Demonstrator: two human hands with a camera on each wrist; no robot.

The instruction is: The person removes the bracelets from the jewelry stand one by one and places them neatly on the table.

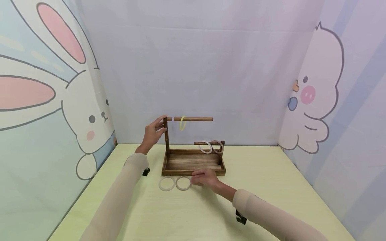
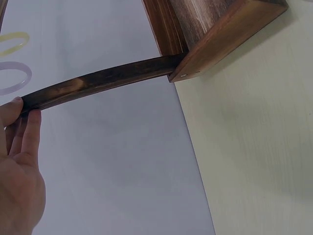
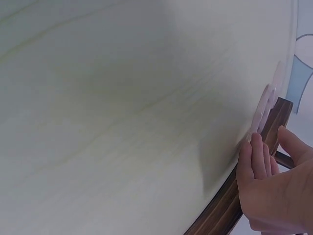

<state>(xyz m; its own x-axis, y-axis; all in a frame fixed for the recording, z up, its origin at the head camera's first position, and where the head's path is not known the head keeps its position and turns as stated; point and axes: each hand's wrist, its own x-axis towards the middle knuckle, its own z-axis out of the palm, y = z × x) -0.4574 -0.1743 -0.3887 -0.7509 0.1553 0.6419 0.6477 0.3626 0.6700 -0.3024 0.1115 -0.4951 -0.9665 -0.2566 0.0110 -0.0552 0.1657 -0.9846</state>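
Note:
A dark wooden display stand (image 1: 196,172) has a tall left post, two bars and a tray base. My left hand (image 1: 153,134) pinches the top of that post (image 2: 98,81) between thumb and fingers. A yellow bangle (image 1: 181,126) and a pale lavender bangle (image 2: 29,76) hang on the upper bar (image 1: 199,119). Two pale bangles (image 1: 206,152) hang from the short lower bar. Before the tray, two translucent bangles (image 1: 167,190) lie side by side on the table. My right hand (image 1: 206,178), fingers extended and thumb apart, has its fingertips at the right-hand bangle's (image 1: 183,189) edge.
The stand is on a pale yellow table (image 1: 256,187) near its back edge. A plain curtain (image 1: 193,67) hangs behind. Side panels carry a cartoon rabbit (image 1: 81,113) on the left and a white cartoon animal (image 1: 319,80) on the right.

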